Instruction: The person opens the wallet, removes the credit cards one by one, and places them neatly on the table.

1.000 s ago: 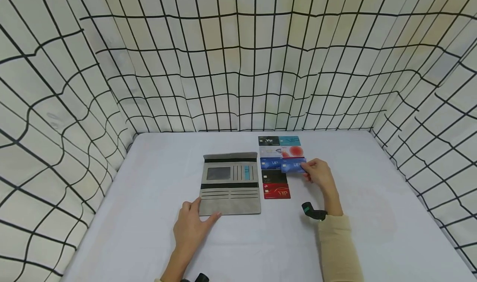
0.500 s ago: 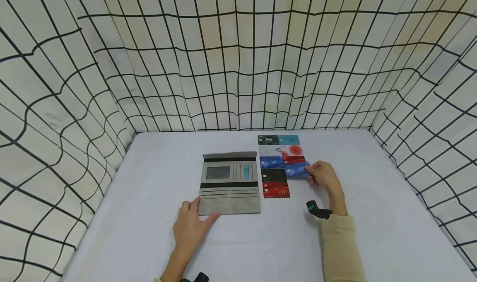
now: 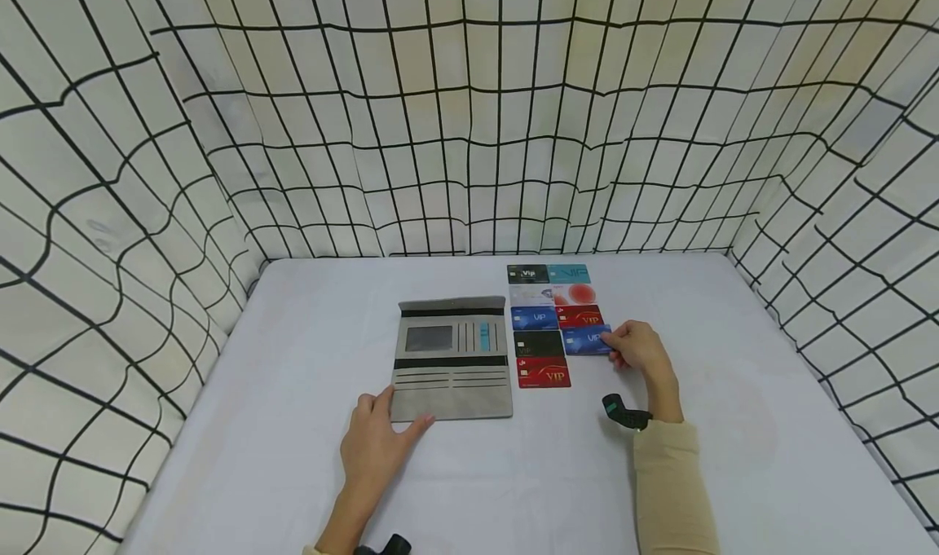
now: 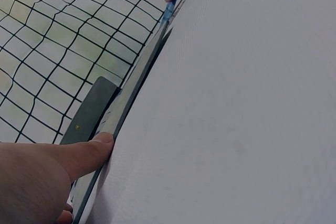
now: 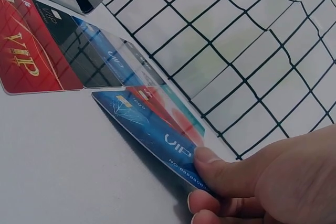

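A blue VIP card (image 5: 149, 129) is pinched by its right end between thumb and fingers of my right hand (image 3: 637, 348). In the right wrist view its near edge is tilted up off the white table. In the head view this card lies below a red VIP card (image 3: 581, 316) and right of a black card (image 3: 539, 344). My left hand (image 3: 377, 441) rests at the near left corner of an open grey wallet (image 3: 451, 404). The left thumb (image 4: 97, 150) lies straight along the wallet's edge, with the other fingers partly hidden.
Another red VIP card (image 3: 544, 372) lies nearest in the left column, and a blue card (image 3: 535, 319) higher up. Several more cards, including a teal one (image 3: 569, 274), fill the far rows. Black netting (image 3: 469, 139) over white sheeting surrounds the table (image 3: 763, 425).
My right hand has drawn the blue card toward me and slightly right, then lowered it, uncovering the red VIP card beneath. The left hand and wallet have stayed put.
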{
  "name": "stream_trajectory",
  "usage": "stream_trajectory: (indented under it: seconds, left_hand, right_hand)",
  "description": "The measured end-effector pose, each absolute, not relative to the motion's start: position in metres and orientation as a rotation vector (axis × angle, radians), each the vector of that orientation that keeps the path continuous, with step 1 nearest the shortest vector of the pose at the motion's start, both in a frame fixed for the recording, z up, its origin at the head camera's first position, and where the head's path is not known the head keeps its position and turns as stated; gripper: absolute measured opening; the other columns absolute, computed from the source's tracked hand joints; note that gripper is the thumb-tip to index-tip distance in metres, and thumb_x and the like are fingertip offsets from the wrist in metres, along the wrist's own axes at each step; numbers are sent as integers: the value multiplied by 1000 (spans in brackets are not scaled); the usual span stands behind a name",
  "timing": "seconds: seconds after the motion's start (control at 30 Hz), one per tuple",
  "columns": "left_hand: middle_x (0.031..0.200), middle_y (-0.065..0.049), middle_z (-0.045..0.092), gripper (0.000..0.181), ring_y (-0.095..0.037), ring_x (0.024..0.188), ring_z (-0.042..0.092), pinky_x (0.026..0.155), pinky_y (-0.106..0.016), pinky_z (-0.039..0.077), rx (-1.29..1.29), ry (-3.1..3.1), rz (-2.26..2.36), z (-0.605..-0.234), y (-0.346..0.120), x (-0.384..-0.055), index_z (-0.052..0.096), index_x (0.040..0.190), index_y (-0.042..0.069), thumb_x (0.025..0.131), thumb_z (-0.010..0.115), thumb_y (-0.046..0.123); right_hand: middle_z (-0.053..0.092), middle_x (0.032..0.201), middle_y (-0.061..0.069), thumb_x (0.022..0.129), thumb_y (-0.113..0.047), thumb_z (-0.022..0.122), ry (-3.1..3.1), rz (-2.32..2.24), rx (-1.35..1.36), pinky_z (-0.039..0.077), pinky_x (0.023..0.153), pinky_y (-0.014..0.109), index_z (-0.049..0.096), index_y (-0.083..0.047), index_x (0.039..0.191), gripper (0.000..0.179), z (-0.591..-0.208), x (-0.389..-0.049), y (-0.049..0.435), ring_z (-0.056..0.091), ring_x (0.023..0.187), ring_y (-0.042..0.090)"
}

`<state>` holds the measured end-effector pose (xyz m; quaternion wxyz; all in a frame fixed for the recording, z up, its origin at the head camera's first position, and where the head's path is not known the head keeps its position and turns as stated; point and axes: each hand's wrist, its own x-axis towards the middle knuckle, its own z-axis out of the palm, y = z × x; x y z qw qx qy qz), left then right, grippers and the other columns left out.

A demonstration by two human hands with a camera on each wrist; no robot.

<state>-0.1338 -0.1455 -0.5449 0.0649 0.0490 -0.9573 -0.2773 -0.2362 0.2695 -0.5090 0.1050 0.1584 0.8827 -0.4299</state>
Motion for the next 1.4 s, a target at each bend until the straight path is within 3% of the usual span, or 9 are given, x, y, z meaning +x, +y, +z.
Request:
stream_trajectory:
  seconds: [0.43, 0.8, 1.13, 1.4]
  left_hand:
    - [98, -12, 51, 87, -20, 77, 45, 56, -30, 37, 144, -2882, -822, -544, -147, -133, 56, 138, -1, 78, 78, 58]
    - [101, -14, 53, 87, -22, 80, 49, 57, -32, 39, 137, -2879, -823, -545, -147, -134, 56, 139, -1, 78, 77, 58]
    - [102, -14, 53, 87, -22, 81, 49, 57, -32, 40, 136, -2880, -825, -544, -147, -134, 55, 139, -1, 78, 78, 57]
    - [101, -14, 53, 86, -23, 81, 49, 57, -32, 40, 138, -2879, -827, -544, -145, -133, 55, 138, -1, 78, 79, 55]
  right_hand:
    - [62, 70, 8, 98, -25, 64, 2710, -1022, 474, 45, 58, 25, 62, 3, 97, 28, -499, -235, 258, 55, 63, 17]
    - [65, 77, 14, 98, -29, 63, 2768, -837, 516, 44, 56, 27, 66, 10, 107, 40, -501, -239, 250, 58, 69, 22]
    - [65, 101, 24, 96, -31, 66, 2814, -711, 592, 49, 63, 33, 61, 12, 117, 48, -505, -239, 245, 59, 82, 30]
    - [66, 98, 24, 96, -28, 66, 2810, -743, 573, 47, 61, 31, 61, 12, 116, 45, -506, -238, 245, 59, 79, 29]
